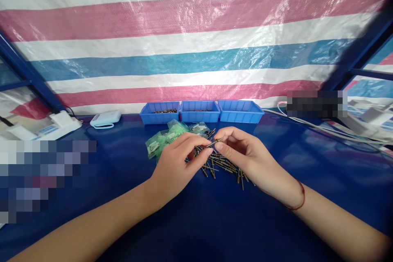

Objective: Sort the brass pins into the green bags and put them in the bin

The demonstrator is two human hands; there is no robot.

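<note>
Two bare forearms reach in over the dark blue bench point(215, 221), the right wrist wearing a thin red string. The left hand point(176, 161) and the right hand point(242, 151) meet fingertip to fingertip, both pinched narrow on one thin rivet point(215, 143) held just above a loose pile of rivets point(222, 167) that lies on the bench under and between them. Just beyond the left hand sits a heap of small green plastic bags point(167, 136), some showing a little metal part inside. Farther back, three blue bins point(199, 112) stand in a row touching one another; the left bin holds a low layer of dark small parts, the middle one a few, and the right one's contents are hidden by its wall. Behind them hangs a striped tarpaulin point(184, 49).
</note>
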